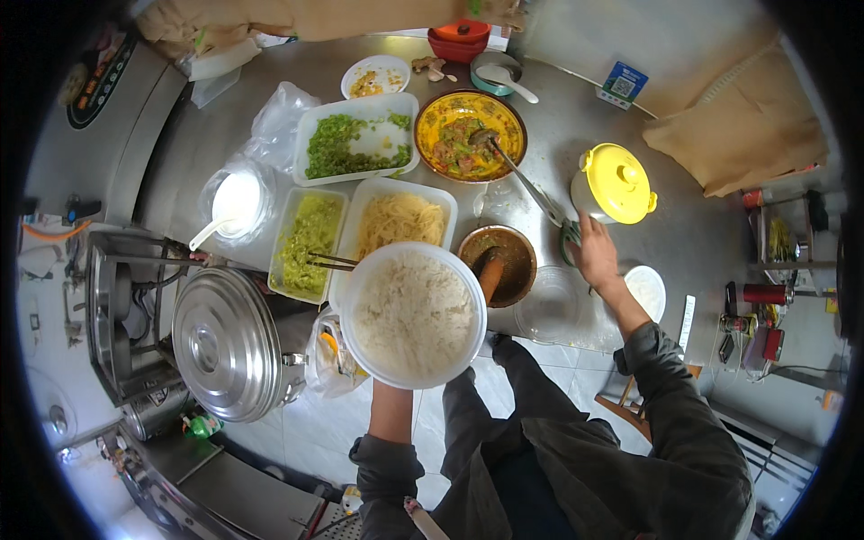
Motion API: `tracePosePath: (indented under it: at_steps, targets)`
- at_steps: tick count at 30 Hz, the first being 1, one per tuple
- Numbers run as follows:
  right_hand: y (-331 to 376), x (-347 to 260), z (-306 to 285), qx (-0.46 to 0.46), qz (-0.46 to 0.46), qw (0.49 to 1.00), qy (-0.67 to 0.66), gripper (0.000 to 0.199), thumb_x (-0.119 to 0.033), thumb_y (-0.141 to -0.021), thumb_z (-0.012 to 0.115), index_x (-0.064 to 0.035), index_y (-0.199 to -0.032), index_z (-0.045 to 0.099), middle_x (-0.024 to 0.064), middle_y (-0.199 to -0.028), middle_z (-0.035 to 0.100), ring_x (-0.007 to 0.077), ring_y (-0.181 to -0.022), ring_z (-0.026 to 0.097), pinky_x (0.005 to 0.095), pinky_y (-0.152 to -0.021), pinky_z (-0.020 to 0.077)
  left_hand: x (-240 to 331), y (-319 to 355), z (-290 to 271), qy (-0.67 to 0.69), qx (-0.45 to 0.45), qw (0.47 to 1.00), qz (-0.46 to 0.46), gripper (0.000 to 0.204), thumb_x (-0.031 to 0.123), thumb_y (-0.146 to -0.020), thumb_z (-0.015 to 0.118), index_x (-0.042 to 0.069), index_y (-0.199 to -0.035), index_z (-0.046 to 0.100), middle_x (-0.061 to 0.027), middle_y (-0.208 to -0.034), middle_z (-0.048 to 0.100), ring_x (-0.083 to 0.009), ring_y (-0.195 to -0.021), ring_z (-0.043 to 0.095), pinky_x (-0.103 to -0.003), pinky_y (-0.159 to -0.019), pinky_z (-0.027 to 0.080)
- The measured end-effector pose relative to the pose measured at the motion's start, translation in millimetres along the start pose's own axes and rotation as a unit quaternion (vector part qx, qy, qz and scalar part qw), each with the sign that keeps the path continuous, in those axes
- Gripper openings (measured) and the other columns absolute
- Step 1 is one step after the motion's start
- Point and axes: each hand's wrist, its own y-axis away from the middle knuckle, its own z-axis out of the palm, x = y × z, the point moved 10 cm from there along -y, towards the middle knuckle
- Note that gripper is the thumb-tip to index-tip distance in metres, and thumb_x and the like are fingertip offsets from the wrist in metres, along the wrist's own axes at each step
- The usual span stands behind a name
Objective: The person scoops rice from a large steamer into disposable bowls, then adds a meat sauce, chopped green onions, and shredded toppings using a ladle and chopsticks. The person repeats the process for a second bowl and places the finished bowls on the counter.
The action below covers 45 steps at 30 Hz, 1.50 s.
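Observation:
A round white container of cooked rice (415, 315) is held up near the counter's front edge; my left hand (391, 389) grips it from beneath and is mostly hidden under it. My right hand (594, 253) reaches to the long metal spoon's green handle (569, 232). The spoon (526, 187) runs up into the yellow patterned bowl (469, 135) of meat and green vegetables. A brown bowl (500, 264) of dark sauce with a wooden-handled utensil sits between my two hands.
White trays hold shredded potato (401, 219), green shreds with chopsticks (310, 241) and chopped green peppers (354, 139). A yellow lidded pot (617, 183), a clear lid (550, 305), a steel pot lid (226, 344) and a stove (130, 310) stand around the steel counter (684, 234).

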Motion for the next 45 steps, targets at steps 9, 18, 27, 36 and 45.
tracePosePath:
  at_steps: [9,18,27,36,45]
  targets:
    - [-60.2,-93.1,28.4,0.028,-0.443,0.888,-0.116,0.037,-0.017,-0.092,0.058,-0.0061,-0.128,0.063,0.017,-0.133,0.056,0.032,-0.121,0.058,0.0427,-0.099,0.0507,-49.3,-87.3,-27.7,0.12,-0.088,0.985,-0.087,0.077,0.066,-0.097,0.039,0.013,-0.152,0.038,-0.0128,-0.155,0.041,-0.0361,-0.141,0.041,-0.056,-0.116,0.034]
    - [-98.7,-112.6,-80.6,0.175,-0.327,0.917,-0.146,0.029,-0.01,-0.088,0.06,-0.0028,-0.116,0.068,0.0175,-0.116,0.068,0.0342,-0.106,0.066,0.0399,-0.092,0.055,-47.3,-102.3,-27.5,0.179,-0.106,0.972,-0.113,0.077,0.067,-0.095,0.041,0.014,-0.152,0.039,-0.012,-0.155,0.042,-0.0349,-0.139,0.044,-0.055,-0.116,0.036]
    - [-84.2,-155.7,-82.6,0.081,-0.22,0.943,-0.237,0.029,-0.02,-0.099,0.057,-0.0013,-0.117,0.07,0.0218,-0.113,0.07,0.0388,-0.099,0.069,0.0427,-0.089,0.0549,-9.7,-75.3,64.1,0.201,-0.169,0.964,-0.051,0.069,0.057,-0.099,0.039,0.01,-0.15,0.042,-0.0143,-0.152,0.046,-0.0348,-0.139,0.044,-0.054,-0.117,0.034]
    - [-78.3,-164.9,-42.7,0.002,-0.329,0.932,-0.15,0.018,-0.013,-0.091,0.056,-0.0034,-0.105,0.062,0.0191,-0.101,0.068,0.0362,-0.093,0.068,0.0449,-0.079,0.0566,-51.5,-83.2,54.1,0.143,-0.173,0.968,-0.109,0.067,0.056,-0.099,0.041,0.012,-0.149,0.044,-0.0135,-0.152,0.046,-0.0365,-0.139,0.044,-0.056,-0.117,0.034]
    - [-105.7,-112.5,-35.3,0.123,-0.257,0.942,-0.178,0.017,-0.016,-0.092,0.055,-0.0029,-0.089,0.065,0.0208,-0.073,0.065,0.0368,-0.066,0.066,0.0471,-0.06,0.0544,-70.4,-58.7,49.3,0.131,-0.149,0.973,-0.117,0.068,0.057,-0.098,0.043,0.012,-0.148,0.045,-0.0126,-0.151,0.047,-0.0361,-0.138,0.046,-0.056,-0.116,0.036]
